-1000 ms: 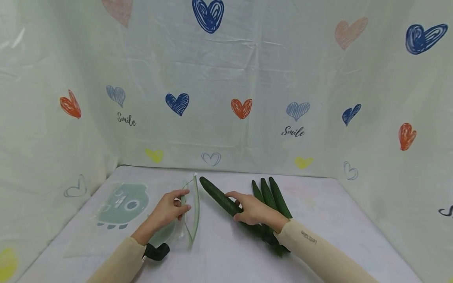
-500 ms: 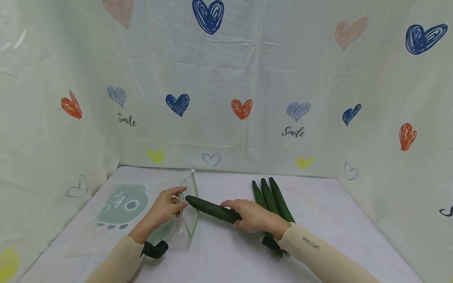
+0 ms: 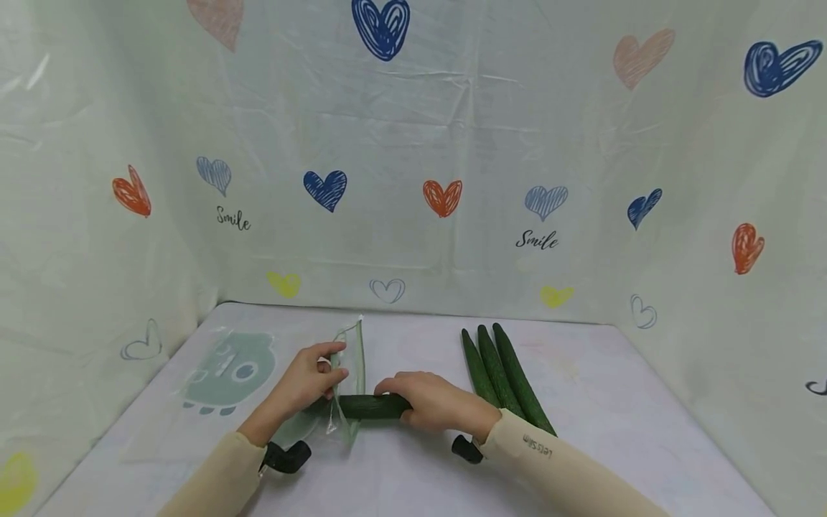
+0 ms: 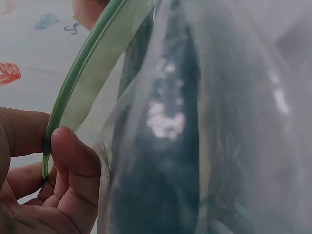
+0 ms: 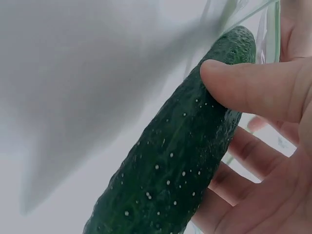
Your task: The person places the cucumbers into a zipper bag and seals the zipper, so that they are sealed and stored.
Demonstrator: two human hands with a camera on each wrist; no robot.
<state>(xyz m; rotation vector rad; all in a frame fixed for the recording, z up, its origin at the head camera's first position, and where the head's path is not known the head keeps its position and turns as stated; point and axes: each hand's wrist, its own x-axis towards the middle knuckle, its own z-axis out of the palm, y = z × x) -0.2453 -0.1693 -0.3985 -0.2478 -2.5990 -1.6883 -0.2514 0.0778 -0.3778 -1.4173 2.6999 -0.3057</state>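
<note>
At the mouth of a clear zip bag [image 3: 220, 384], my left hand [image 3: 305, 383] pinches one green-edged side between thumb and fingers. The bag's green zip strip [image 4: 73, 80] bows away from the other side, so the mouth gapes. My right hand [image 3: 429, 402] grips a dark green cucumber [image 3: 371, 407] near its rear end. The front of this cucumber is inside the bag, seen through shiny plastic in the left wrist view. In the right wrist view the thumb [image 5: 253, 87] lies across the bumpy cucumber skin [image 5: 165, 165], with the other fingers beneath.
Three more cucumbers [image 3: 499, 373] lie side by side at the right, partly behind the right forearm. The bag, printed with a pale green cartoon, lies across the left of the white table [image 3: 620, 431]. A heart-patterned sheet [image 3: 400, 129] hangs behind. Black camera mounts [image 3: 288, 457] sit beneath both wrists.
My right hand has lifted the cucumber away from the others, swung it level and moved it left, its front end passing into the bag. The left hand has kept its pinch on the bag edge.
</note>
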